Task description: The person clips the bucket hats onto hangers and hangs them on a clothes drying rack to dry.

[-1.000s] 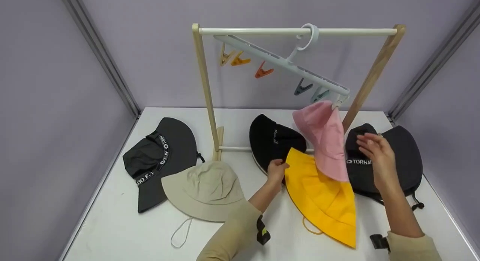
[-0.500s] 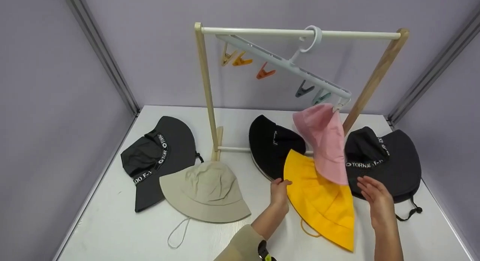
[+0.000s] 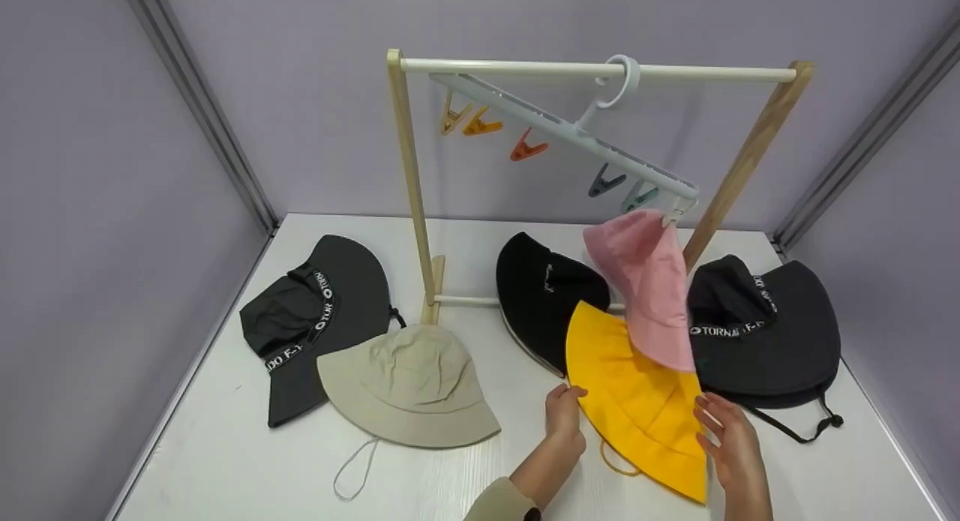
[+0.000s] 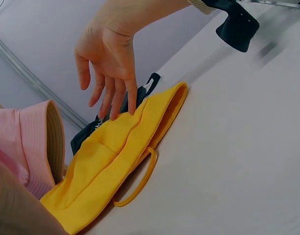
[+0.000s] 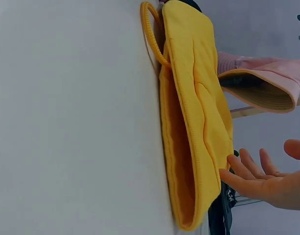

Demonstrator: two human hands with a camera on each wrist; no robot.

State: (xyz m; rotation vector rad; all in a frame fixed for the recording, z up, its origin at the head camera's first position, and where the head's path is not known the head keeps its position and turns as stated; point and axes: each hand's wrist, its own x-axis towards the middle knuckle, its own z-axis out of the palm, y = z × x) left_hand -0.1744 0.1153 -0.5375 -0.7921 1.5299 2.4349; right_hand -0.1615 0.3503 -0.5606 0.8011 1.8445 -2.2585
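A yellow bucket hat [image 3: 637, 401] with a cord lies on the white table, between my two hands. My left hand [image 3: 564, 423] is at its left edge in the head view, thumb beside the brim; the fingertips are partly hidden. My right hand [image 3: 731, 438] is at the right edge, fingers spread and slightly bent. In the right wrist view the right hand's fingers [image 5: 250, 171] reach the hat's side, and whether they touch is unclear. A pink bucket hat [image 3: 656, 296] hangs from a clip above, overlapping the yellow hat's top.
The tilted clip hanger [image 3: 555, 124] hangs on a rack with a white rail [image 3: 510, 67]; several clips hold nothing. Around lie a black bucket hat [image 3: 547, 292], a beige hat [image 3: 412, 386], a black hat with lettering [image 3: 337, 311] at left and another black hat [image 3: 787, 326] at right.
My left hand has moved toward me along the yellow hat's edge. The right hand has come down from over the right black hat to the yellow hat's right edge. The hats stay put.
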